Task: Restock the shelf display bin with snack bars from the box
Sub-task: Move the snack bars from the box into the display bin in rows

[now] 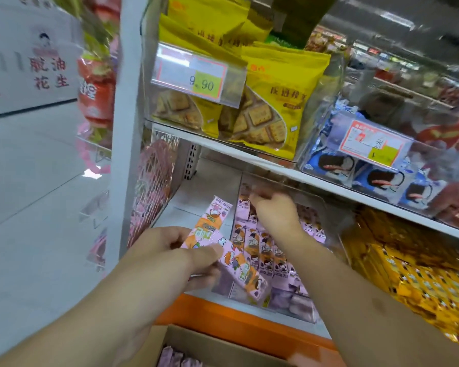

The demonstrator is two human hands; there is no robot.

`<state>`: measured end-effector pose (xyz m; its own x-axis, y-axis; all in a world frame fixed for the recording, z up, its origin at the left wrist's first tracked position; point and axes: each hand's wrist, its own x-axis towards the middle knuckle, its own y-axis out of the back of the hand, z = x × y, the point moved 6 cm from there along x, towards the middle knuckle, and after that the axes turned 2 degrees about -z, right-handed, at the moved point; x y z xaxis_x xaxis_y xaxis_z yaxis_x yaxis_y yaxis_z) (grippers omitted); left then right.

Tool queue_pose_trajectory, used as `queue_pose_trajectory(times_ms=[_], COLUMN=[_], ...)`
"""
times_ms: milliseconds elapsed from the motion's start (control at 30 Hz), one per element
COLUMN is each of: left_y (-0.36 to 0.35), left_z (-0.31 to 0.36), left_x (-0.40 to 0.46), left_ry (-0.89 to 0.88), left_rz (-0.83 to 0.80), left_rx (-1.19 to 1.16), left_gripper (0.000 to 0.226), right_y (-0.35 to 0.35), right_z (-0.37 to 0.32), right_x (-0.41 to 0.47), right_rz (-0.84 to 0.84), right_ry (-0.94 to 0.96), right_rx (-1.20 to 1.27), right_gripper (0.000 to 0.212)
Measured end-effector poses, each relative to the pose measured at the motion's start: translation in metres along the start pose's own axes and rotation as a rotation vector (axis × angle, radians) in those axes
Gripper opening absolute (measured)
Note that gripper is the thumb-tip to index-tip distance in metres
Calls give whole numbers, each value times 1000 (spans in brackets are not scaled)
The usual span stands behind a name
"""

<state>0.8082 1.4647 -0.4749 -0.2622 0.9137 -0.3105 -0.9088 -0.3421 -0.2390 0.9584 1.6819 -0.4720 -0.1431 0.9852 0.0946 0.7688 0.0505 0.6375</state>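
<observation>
A person restocks a store shelf, seen from a head camera. The left hand (180, 250) holds a small fan of pink-and-orange snack bars (217, 234), its fingers (207, 256) curled round them with the thumb pinching on top, just in front of the clear display bin (326, 207). The right hand (273, 210) reaches deep into the bin, over rows of bars (265, 250) already standing on end; its fingers are blurred, so whether they pinch a bar or lie spread cannot be told. The cardboard box (196, 337) sits open below, more bars (175, 358) visible inside.

Risks, as a judgement: the fanned bars look loosely gripped, and one could slide out and drop to the floor (37, 207) or the orange ledge (223, 313). The reaching hand could knock the upright rows askew.

Room is tight above, where the upper shelf edge (249, 154) hangs close over the bin. The bin's left side, by the white shelf floor (196, 192), looks open for more bars.
</observation>
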Motion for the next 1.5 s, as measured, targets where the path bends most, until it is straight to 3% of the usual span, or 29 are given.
queue_pose_trajectory(times_ms=[100, 233, 300, 367, 467, 600, 700, 767, 933, 1133, 1233, 1400, 1500], left_y=[-3, -13, -20, -31, -45, -57, -68, -75, -71, -71, -69, -47, -36], left_z=[2, 4, 3, 0, -6, -15, -24, -27, -25, -28, -30, -25, -22], left_x=[-3, -7, -11, -15, -23, -26, -28, -31, -27, -22, -18, -2, 6], left_ry=[-15, -30, -34, -31, -58, -69, -62, -80, -106, -132, -108, -59, 21], left_rz=[8, -3, -5, -7, -4, -30, -142, -223, -249, -302, -289, -73, 4], left_rx=[-30, -78, -111, -133, -116, -53, 17, 44, 82, 169, 169, 241, 147], left_gripper=[13, 14, 16, 19, 19, 25, 24, 23, 20, 20, 22, 20, 25], right_y=[24, 54, 64, 71, 76, 77, 80, 81, 92, 89, 81, 73, 57], right_z=[-15, -27, -22, -10, 6, 20, 20, 17, 7, 5, 9, 15, 10], right_x=[-44, -128, -163, -182, -195, -207, -210, -211, -212, -207, -204, -157, -106], right_rz=[-97, -434, -497, -429, -335, -255, -204, -218, -346, -495, -434, -292, -292], right_ry=[86, 169, 200, 238, 188, 138, 137, 167, 283, 396, 384, 262, 244], right_rx=[80, 160, 96, -27, 62, 155, 172, 134, -40, -73, -75, -24, -61], right_gripper=[19, 19, 32, 51, 60, 56, 49, 51, 76, 102, 98, 72, 60])
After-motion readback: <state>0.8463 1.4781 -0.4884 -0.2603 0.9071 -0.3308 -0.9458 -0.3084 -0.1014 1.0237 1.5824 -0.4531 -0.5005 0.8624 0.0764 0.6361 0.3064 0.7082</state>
